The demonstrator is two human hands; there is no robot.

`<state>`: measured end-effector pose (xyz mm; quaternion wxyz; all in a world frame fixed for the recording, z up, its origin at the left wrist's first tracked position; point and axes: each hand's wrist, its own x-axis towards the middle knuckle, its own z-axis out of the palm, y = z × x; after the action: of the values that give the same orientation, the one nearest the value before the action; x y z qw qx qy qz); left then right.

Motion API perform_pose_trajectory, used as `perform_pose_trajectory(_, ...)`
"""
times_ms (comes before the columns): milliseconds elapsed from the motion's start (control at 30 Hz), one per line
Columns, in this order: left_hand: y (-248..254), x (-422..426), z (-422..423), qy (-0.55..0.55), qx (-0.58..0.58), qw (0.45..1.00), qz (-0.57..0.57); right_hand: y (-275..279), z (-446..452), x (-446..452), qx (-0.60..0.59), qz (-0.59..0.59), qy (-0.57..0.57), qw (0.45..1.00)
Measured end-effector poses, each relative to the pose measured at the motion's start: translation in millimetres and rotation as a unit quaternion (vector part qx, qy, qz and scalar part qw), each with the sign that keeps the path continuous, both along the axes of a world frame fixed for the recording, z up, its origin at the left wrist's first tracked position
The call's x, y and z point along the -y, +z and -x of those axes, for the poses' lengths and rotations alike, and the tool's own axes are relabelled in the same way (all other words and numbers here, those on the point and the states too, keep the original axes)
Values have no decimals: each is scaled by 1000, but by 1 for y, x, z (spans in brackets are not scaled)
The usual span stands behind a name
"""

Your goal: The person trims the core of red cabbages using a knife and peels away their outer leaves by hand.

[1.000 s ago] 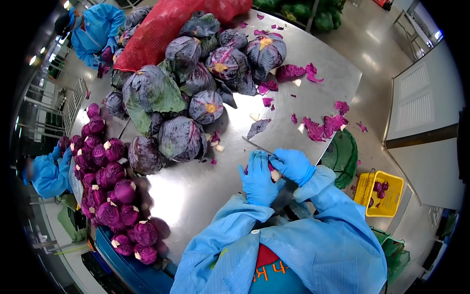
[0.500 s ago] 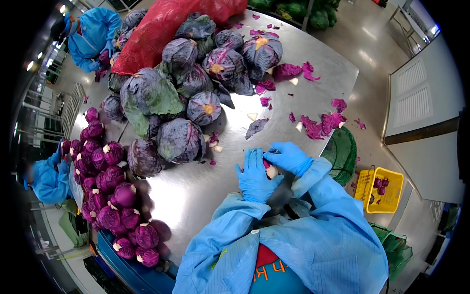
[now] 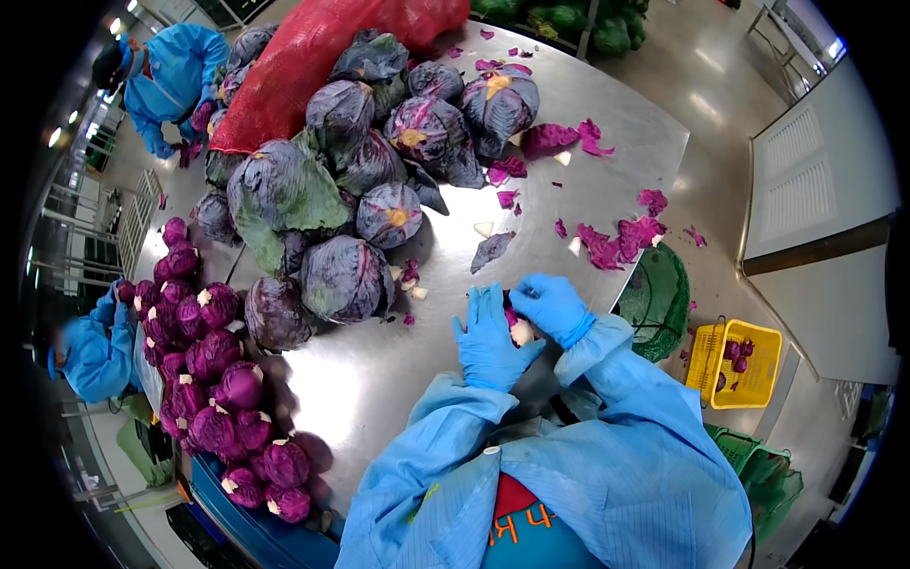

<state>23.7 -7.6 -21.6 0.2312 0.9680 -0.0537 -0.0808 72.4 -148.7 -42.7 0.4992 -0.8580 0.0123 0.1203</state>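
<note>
A small peeled red cabbage [image 3: 520, 329], its pale cut stem facing me, sits between my two blue-gloved hands over the steel table. My left hand [image 3: 490, 341] lies over its left side, fingers stretched forward and thumb across the front, holding it. From the right, my right hand [image 3: 555, 308] has its fingers bent in against the cabbage's upper side; their tips are partly hidden, so I cannot tell whether they pinch a leaf. Ahead on the table lie a loose outer leaf [image 3: 493, 252] and a pale stem piece [image 3: 483, 229].
Large unpeeled red cabbages [image 3: 347, 279] are heaped beside a red mesh sack [image 3: 332, 66]. Peeled heads [image 3: 216, 431] line the left side. Leaf scraps [image 3: 599, 247] lie near the right edge, by a green mesh container [image 3: 668, 303] and yellow basket [image 3: 771, 370]. Two co-workers [image 3: 175, 81] stand left.
My right hand has shifted slightly left and up along the cabbage, and a bit more of its purple side shows. My left hand stays around it. The view has tilted slightly.
</note>
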Motion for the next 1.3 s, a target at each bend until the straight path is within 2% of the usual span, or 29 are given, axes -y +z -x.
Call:
perform_pose_trajectory(100,2,4,8,-20,22,999,-25,-17,-23,8,6,-41,-15,999)
perform_pose_trajectory(233,1,4,11,-31,32,999,-20,-17,-27,20,-78,-71,-26,994)
perform_pose_trajectory(367,4,4,11,-30,35,999,-8,-7,-5,22,21,-41,76,996)
perform_pose_trajectory(467,8,9,13,-7,63,998,26,-18,-7,16,8,22,70,997)
perform_pose_trajectory(500,8,7,13,-19,64,997,39,-10,-11,13,-34,21,58,998)
perform_pose_trajectory(633,4,-19,14,-67,89,990,90,-36,-16,18,-117,-165,5,979)
perform_pose_trajectory(733,-1,-41,22,-44,91,981,164,-44,-18,43,-41,28,-72,996)
perform_pose_trajectory(800,-15,-62,28,-10,107,967,233,-44,-17,79,-19,168,-115,979)
perform_pose_trajectory(867,-10,-79,25,-20,89,965,246,-52,-5,107,87,229,-140,959)
perform_pose_trajectory(933,-8,-87,22,-19,70,963,258,-31,4,105,140,271,-153,940)
perform_pose_trajectory(967,-5,-89,19,-19,59,967,247,-34,9,98,182,245,-159,939)
perform_pose_trajectory(1033,-1,-87,16,10,45,966,254,-33,20,71,58,49,-91,993)
perform_pose_trajectory(1067,0,-85,15,21,38,966,257,-32,24,54,-6,-51,-58,997)
perform_pose_trajectory(1133,-2,-83,14,24,51,959,279,-16,31,16,-104,-176,-28,979)
perform_pose_trajectory(1267,-9,-83,20,16,85,962,258,-25,34,-21,-138,-242,2,961)
perform_pose_trajectory(1300,-18,-81,24,45,82,948,304,-29,34,-25,-131,-256,3,958)
